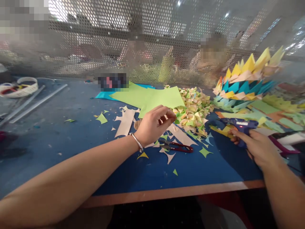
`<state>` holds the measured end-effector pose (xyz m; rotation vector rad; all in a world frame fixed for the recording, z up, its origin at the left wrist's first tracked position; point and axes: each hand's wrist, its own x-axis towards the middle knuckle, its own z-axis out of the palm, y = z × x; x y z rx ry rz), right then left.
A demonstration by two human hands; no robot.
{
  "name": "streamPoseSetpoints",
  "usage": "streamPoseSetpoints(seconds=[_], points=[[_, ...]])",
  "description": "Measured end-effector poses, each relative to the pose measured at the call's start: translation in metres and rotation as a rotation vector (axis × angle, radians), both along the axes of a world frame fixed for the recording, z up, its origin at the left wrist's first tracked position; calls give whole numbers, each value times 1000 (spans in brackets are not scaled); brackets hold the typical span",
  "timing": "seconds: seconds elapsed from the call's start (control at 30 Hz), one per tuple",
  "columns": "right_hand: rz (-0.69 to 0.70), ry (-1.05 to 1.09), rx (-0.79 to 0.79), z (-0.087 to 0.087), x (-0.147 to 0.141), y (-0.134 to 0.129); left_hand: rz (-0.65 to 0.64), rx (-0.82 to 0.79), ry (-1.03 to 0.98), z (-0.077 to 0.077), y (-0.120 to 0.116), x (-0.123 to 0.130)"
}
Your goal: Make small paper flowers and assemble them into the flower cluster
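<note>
- Left arm (pixel 73 171): fingers (pixel 164 111) narrow, left of the paper-piece pile (pixel 194 109); can't tell what's held.
- Right hand (pixel 260 146): fingers round the glue gun (pixel 246 125), right of the pile; best kept steady.

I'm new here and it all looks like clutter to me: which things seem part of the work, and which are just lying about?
Seemingly in the work:
blue glue gun, in the right hand
small paper pieces, beside the left hand
spiky layered paper piece

Probably just lying about:
red-handled snips
paper scraps
clear sticks
</note>
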<state>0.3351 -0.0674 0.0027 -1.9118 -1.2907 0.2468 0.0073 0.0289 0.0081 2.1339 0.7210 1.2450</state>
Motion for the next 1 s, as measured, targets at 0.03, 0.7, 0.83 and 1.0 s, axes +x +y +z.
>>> streamPoseSetpoints(seconds=[0.03, 0.7, 0.83, 1.0], points=[[-44, 118, -73, 4, -7, -2, 6, -2, -11, 4, -2, -1], [369, -44, 143, 4, -97, -48, -111, -264, -80, -4, -22, -2], [400, -75, 141, 3, -99, -46, -124, -252, -35, -4, -22, -3], [426, -147, 179, 7, -102, -42, -114, -238, 1, -3, -21, -3]])
